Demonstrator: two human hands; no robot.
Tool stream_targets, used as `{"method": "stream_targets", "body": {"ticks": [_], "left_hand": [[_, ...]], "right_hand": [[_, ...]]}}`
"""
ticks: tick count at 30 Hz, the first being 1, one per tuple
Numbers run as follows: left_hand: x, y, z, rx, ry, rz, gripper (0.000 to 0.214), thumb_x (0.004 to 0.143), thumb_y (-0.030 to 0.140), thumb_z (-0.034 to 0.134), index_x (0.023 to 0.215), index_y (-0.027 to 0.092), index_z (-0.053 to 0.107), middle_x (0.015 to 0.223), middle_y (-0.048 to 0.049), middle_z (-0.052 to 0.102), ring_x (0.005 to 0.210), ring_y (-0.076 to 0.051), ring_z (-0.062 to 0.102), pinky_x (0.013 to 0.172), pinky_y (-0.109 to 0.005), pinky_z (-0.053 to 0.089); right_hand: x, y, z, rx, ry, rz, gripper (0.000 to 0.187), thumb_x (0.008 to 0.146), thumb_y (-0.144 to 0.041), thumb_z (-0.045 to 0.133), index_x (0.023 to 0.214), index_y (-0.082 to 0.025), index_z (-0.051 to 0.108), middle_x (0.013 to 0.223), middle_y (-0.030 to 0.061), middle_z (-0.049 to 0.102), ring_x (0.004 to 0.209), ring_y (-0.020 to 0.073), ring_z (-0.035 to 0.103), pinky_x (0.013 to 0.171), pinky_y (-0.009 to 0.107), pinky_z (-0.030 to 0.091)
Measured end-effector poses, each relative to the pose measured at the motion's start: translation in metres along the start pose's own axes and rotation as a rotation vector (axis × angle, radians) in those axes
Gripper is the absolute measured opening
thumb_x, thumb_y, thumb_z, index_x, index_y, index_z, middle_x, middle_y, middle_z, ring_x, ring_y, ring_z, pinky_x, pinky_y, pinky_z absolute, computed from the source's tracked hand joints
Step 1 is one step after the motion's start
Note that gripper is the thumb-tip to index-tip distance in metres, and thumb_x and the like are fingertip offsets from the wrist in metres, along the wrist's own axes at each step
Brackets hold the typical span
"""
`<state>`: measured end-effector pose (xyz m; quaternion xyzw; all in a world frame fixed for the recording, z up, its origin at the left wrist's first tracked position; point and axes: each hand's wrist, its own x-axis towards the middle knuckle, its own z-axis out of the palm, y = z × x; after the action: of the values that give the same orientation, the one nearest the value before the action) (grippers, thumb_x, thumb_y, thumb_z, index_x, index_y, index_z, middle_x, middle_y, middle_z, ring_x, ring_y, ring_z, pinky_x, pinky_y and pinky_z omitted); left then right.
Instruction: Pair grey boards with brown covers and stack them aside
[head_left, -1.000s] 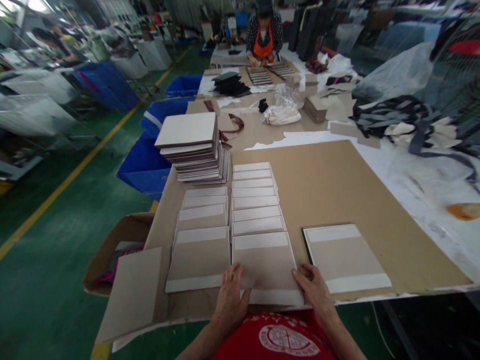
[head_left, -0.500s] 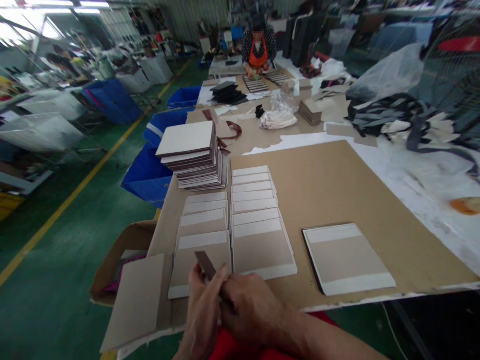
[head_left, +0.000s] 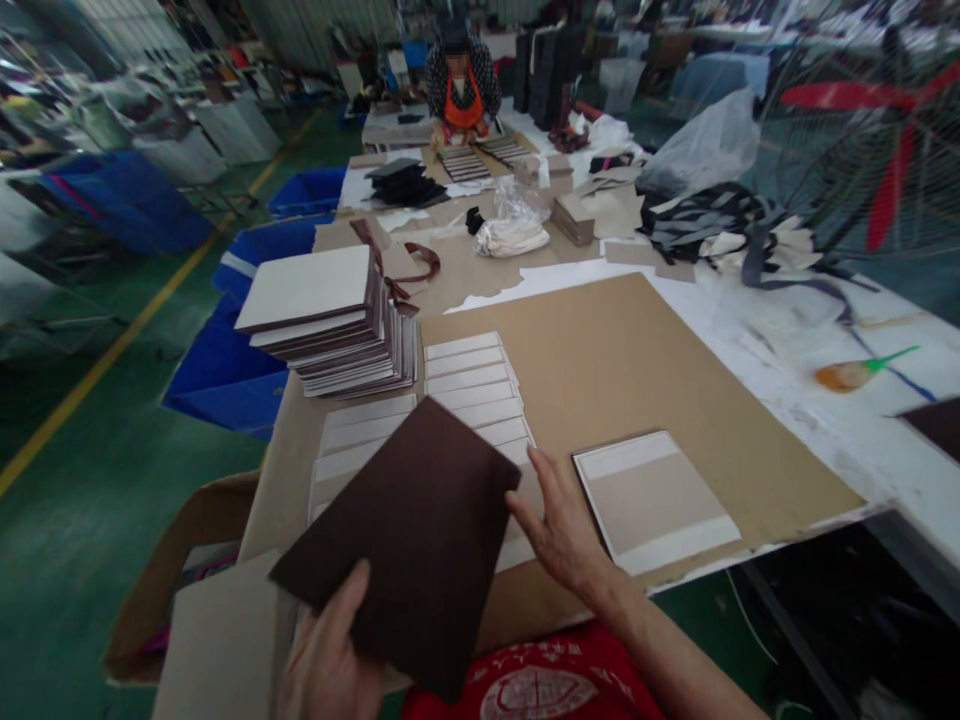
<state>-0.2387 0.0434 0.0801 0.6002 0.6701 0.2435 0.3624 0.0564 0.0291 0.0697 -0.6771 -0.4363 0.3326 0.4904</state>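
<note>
My left hand (head_left: 334,650) grips a dark brown panel (head_left: 412,530) by its lower left edge, thumb lying on the upper face. The panel is tilted and raised over the table, covering part of the laid-out boards. By its right corner is my right hand (head_left: 562,525), fingers stretched and apart; whether the fingertips touch the edge I cannot tell. Beneath and beyond the panel lie two overlapping rows of beige boards with pale bands (head_left: 469,375). A similar banded board (head_left: 656,495) with a dark edge rests to the right of my right hand.
A tall stack of boards (head_left: 315,285) stands at the table's left, beside blue bins (head_left: 225,350). A cardboard box (head_left: 172,590) is below the left edge. Scraps (head_left: 720,230) and a fan (head_left: 892,130) are at right. Across the table another person (head_left: 461,90) works.
The brown piece, earlier seen edge-on between both hands, now shows its broad face. My right hand has moved right and its fingers have spread. The view has shifted to the right.
</note>
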Motion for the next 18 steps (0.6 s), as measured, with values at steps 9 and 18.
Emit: {"method": "stream_targets", "body": {"ticks": [9,18], "left_hand": [[0.019,0.11,0.193,-0.767,-0.821,-0.258,0.05,0.083,0.046,0.055,0.121,0.014,0.059,0.118,-0.0117,0.067,0.107,-0.027,0.063,0.098,-0.044,0.047],[0.007,0.116,0.283,-0.586,-0.807,-0.347,0.057,0.068,0.015,0.062,0.121,0.015,0.042,0.117,-0.0125,0.062,0.106,-0.023,0.061,0.093,-0.036,0.047]], "right_hand": [[-0.033,0.144,-0.129,0.086,0.419,0.516,0.067,0.067,-0.071,0.063,0.101,-0.013,0.064,0.095,0.0086,0.069,0.089,0.0268,0.063,0.075,0.032,0.052],[-0.041,0.215,-0.202,-0.221,0.593,0.733,0.067,0.065,-0.067,0.06,0.106,-0.015,0.067,0.08,0.0096,0.068,0.077,0.0314,0.063,0.069,0.04,0.052]]}}
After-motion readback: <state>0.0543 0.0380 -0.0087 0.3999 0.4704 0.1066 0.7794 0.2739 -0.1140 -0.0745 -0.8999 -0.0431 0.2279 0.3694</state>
